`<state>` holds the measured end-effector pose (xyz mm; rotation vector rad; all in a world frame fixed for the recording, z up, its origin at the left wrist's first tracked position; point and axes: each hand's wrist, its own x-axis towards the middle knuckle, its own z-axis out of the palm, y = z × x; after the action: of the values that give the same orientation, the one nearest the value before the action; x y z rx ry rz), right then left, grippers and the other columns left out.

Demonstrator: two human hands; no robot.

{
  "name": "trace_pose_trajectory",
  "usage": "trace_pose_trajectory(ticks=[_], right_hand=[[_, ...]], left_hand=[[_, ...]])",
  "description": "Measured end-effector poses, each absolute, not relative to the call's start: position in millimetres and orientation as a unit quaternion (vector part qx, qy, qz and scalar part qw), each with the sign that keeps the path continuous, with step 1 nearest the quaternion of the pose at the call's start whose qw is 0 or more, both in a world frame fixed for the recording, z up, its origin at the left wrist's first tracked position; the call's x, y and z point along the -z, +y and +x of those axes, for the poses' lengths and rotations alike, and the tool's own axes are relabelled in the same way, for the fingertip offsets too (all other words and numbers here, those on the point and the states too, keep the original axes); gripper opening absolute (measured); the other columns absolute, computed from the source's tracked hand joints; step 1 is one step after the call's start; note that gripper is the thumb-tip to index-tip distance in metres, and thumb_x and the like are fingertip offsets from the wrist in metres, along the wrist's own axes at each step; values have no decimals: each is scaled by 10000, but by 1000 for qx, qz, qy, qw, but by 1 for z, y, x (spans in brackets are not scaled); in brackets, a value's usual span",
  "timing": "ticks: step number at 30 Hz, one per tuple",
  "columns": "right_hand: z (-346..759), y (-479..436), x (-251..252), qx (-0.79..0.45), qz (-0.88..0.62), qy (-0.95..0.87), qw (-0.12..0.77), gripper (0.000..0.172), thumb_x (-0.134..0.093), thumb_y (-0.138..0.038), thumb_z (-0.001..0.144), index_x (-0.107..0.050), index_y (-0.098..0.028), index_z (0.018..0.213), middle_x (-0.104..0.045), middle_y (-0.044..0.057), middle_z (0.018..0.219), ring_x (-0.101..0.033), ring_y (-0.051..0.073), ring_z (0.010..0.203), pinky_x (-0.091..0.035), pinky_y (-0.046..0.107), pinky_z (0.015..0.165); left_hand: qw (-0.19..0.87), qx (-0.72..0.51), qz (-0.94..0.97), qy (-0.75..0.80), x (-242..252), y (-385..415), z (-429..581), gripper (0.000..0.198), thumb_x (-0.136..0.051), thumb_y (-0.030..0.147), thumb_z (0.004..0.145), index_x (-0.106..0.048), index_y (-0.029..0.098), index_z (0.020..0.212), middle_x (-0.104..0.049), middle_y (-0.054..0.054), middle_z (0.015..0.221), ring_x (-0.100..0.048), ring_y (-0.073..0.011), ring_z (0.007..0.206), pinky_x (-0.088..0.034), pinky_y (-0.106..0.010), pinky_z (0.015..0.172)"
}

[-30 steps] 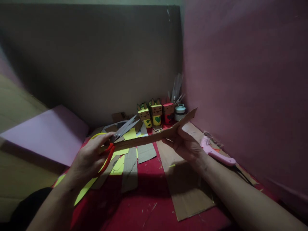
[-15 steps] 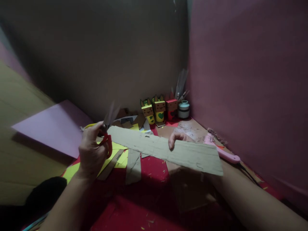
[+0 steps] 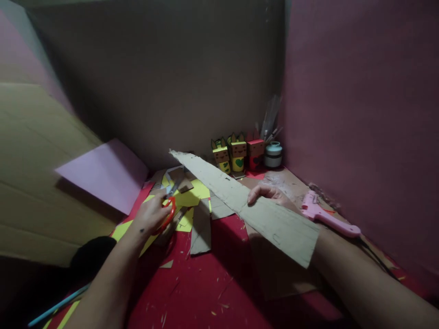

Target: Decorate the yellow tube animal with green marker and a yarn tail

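My right hand [image 3: 272, 195] grips a long strip of cardboard [image 3: 233, 192], thumb on its upper face. The strip is tilted, its torn far end raised towards the back left. Lower down on the left, my left hand [image 3: 152, 214] is closed around scissors with red handles [image 3: 169, 214], their blades pointing away over the paper scraps. Whether the blades are apart is hard to make out. Under and beside that hand lie yellow paper pieces [image 3: 192, 197] and a short cardboard piece [image 3: 200, 230].
At the back stand three small box-headed animal figures, a yellow one [image 3: 221, 156], another yellow one [image 3: 238, 153] and a red one [image 3: 255, 153], beside a pale jar [image 3: 273, 156]. A pink glue gun [image 3: 329, 219] lies right. A lilac sheet [image 3: 106, 176] leans left.
My left hand has lowered with the scissors, away from the strip's end. The strip has swung so its far end points higher and its near end lower. The view has shifted left.
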<state>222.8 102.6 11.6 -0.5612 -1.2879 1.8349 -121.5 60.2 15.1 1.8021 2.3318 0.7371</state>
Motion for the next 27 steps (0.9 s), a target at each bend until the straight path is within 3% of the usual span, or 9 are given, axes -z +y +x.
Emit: trace_pose_trajectory(ticks=[3, 7, 10, 12, 18, 20, 24, 27], right_hand=[[219, 102, -8, -719, -209, -532, 395, 93, -777, -265, 619, -734, -196, 663, -688, 28, 676, -598, 151, 552, -447, 260, 493], [212, 101, -4, -698, -193, -562, 401, 38, -731, -203, 638, -747, -209, 672, -703, 13, 722, -602, 147, 649, -468, 264, 590], [208, 96, -2, -709, -201, -560, 379, 47, -720, -193, 642, -748, -202, 678, -701, 11, 716, -584, 137, 629, -453, 264, 593], [204, 92, -1, -716, -212, -559, 360, 28, -726, -207, 650, -741, -191, 667, -693, 15, 701, -581, 137, 627, -453, 270, 608], [195, 79, 2, -714, -269, -478, 435, 220, -753, -276, 704, -710, -239, 916, -656, -30, 674, -585, 125, 623, -451, 237, 593], [193, 76, 6, -744, -285, -460, 391, 288, -764, -338, 718, -684, -219, 968, -675, -9, 705, -608, 136, 627, -470, 243, 588], [188, 75, 24, -845, -226, -459, 156, 517, -811, -259, 630, -607, -129, 1087, -715, 77, 722, -654, 175, 539, -541, 335, 580], [186, 76, 33, -861, -193, -454, 126, 524, -755, -223, 663, -556, -97, 1131, -716, 97, 718, -669, 181, 508, -570, 356, 569]], left_hand=[[88, -228, 572, 783, -10, 63, -115, 281, -695, 258, 620, -653, 203, 892, -668, -53, 748, -641, -283, 797, -414, -316, 658], [166, -278, 580, 748, -22, 56, -87, 342, -675, 389, 696, -649, 186, 970, -689, -92, 840, -640, -287, 885, -455, -330, 707], [307, -318, 590, 675, -20, 49, -45, 452, -560, 577, 810, -660, 169, 978, -693, -79, 768, -639, -223, 696, -494, -331, 644], [399, -346, 571, 629, -9, 47, -15, 537, -505, 626, 826, -667, 125, 931, -695, -122, 727, -634, -223, 596, -481, -329, 524], [497, -464, 498, 538, 12, 48, 15, 466, -707, 444, 752, -683, 93, 1057, -740, -153, 894, -695, -241, 724, -520, -301, 553], [501, -495, 476, 526, 7, 47, 7, 434, -743, 407, 733, -697, 99, 1035, -748, -139, 890, -697, -241, 732, -530, -299, 568], [505, -534, 435, 520, 0, 42, -5, 355, -790, 375, 699, -721, 95, 906, -745, -112, 780, -686, -227, 663, -528, -302, 571], [512, -549, 412, 517, -1, 39, -5, 339, -812, 366, 677, -723, 95, 860, -740, -101, 739, -679, -218, 626, -523, -300, 568]])
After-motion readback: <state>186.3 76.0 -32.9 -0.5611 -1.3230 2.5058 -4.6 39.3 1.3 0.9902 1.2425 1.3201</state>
